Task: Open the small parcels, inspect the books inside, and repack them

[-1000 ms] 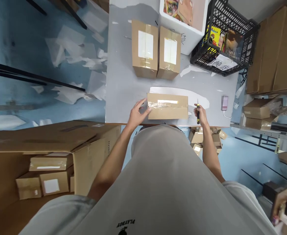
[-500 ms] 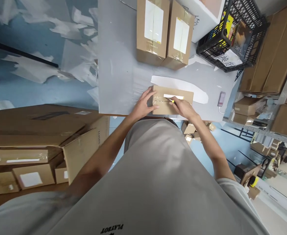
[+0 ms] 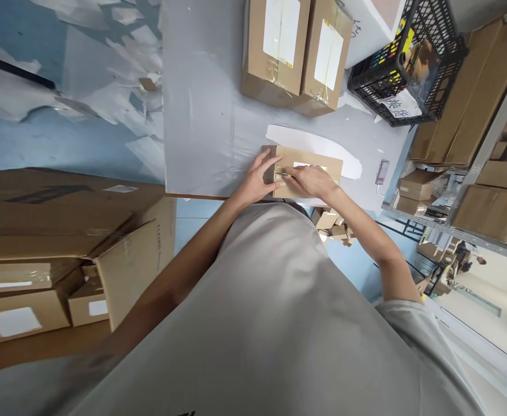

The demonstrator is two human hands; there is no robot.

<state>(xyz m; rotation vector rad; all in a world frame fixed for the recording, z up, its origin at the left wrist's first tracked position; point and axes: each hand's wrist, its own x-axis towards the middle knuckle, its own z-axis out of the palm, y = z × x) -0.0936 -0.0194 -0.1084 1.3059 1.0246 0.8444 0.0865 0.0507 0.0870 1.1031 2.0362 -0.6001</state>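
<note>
A small taped cardboard box [image 3: 297,155] with a white label lies on the grey table in front of me. My left hand [image 3: 257,176] grips the box's left end, its fingers on the far side and its thumb on the near side. My right hand [image 3: 316,180] is closed on a slim box cutter [image 3: 284,174], which is mostly hidden by the fingers. The cutter's thin tip is at the taped seam near the box's left end. How deep it sits in the tape I cannot tell.
White paper [image 3: 318,147] lies behind the box. Two taller labelled boxes [image 3: 275,81] stand farther back, near a black crate [image 3: 392,118]. A phone-like item [image 3: 382,173] lies at right. A large open carton [image 3: 132,254] is at left, shelving [image 3: 461,225] at right.
My right hand has moved left along the box with the cutter, from beside the label towards the left end. The left hand stays on the box. The view has shifted slightly.
</note>
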